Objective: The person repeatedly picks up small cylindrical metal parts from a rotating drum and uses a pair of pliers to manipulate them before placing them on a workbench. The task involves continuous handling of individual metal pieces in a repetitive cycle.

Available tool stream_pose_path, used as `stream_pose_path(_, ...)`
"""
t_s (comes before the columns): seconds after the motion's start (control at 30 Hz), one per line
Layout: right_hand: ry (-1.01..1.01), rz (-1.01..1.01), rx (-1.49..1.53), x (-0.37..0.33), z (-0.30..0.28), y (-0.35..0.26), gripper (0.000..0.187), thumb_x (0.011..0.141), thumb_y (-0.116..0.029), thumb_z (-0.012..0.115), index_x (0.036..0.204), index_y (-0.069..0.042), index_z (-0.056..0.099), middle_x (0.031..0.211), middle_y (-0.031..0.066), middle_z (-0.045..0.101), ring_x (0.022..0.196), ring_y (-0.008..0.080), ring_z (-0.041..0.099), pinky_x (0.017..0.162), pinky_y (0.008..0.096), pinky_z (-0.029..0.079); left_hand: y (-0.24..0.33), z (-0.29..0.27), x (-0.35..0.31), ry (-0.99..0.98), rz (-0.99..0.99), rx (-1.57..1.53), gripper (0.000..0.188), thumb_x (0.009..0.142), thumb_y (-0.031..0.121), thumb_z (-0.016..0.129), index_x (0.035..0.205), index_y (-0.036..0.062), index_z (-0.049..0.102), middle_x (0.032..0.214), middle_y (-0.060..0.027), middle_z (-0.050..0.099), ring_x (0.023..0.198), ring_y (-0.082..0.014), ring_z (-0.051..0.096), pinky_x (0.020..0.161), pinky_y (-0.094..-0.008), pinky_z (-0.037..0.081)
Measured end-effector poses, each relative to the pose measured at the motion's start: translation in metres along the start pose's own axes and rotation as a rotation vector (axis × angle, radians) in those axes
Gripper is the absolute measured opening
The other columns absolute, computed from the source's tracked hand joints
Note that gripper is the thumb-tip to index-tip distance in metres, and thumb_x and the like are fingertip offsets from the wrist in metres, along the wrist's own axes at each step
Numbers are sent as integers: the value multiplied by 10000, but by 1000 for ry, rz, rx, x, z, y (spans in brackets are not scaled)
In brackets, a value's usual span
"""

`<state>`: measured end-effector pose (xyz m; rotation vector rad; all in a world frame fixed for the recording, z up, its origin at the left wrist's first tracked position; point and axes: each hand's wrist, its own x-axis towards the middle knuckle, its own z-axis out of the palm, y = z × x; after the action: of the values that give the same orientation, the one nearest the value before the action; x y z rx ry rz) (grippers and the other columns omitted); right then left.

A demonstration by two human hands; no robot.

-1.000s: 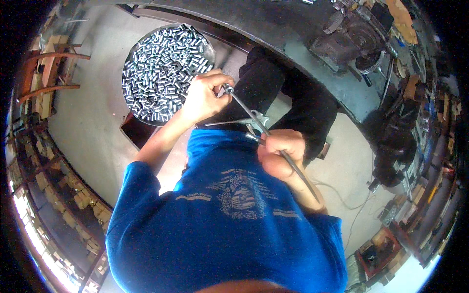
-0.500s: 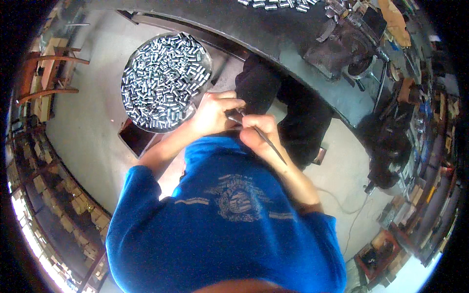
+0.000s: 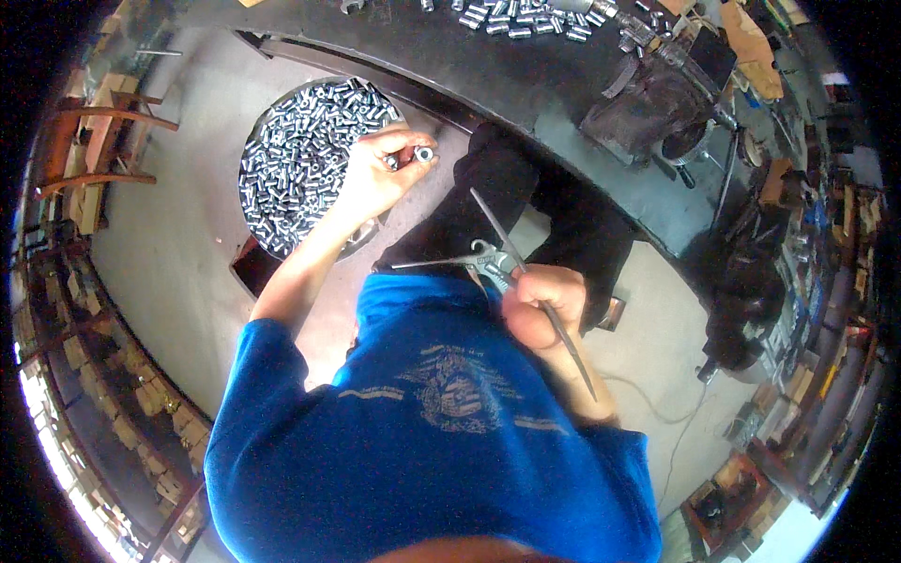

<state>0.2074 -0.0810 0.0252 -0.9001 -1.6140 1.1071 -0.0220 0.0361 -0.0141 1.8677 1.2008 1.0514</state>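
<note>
My left hand (image 3: 380, 174) is raised beside the round pan, its fingers closed on a shiny metal sleeve (image 3: 424, 153) whose bored end shows. A second small metal piece (image 3: 392, 161) shows between the same fingers. Above my lap, my right hand (image 3: 546, 302) is closed around an air blow gun (image 3: 488, 263), its thin nozzle pointing left. Also in that grip is a long, slim, dark tool (image 3: 568, 342) resembling a file, slanting from upper left to lower right. Many similar metal sleeves (image 3: 296, 164) fill the pan, which my left forearm partly covers.
A dark workbench (image 3: 450, 56) runs across the top, carrying loose sleeves (image 3: 526, 21) and a vise (image 3: 638, 113). Beneath the pan is a dark box (image 3: 251, 267). Wooden chair arms (image 3: 103, 183) stand at far left; a cable (image 3: 657, 405) lies on the floor at right.
My hands were together over my lap; now they are apart. The left has moved up toward the pan with the sleeve, the right down and right, bringing the blow gun into plain sight.
</note>
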Motion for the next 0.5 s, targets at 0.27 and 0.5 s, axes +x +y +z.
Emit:
stream_pose_path(0.27,2,115,35,-9,0,-1,208,652,54,571,543,-43,424,512,19,446,456,126,464,424,248,341,-6,-4,64,-112,92,286,267,708,182,697,873,-18,632,632,-114,535,526,-179,520,509,-303,419)
stream_pose_path(0.5,73,169,-16,-12,-1,-3,275,637,119,521,482,-58,379,490,29,490,453,111,516,411,233,345,-35,-16,152,-57,44,733,277,716,241,603,937,75,627,714,-143,631,721,-319,628,669,-404,498)
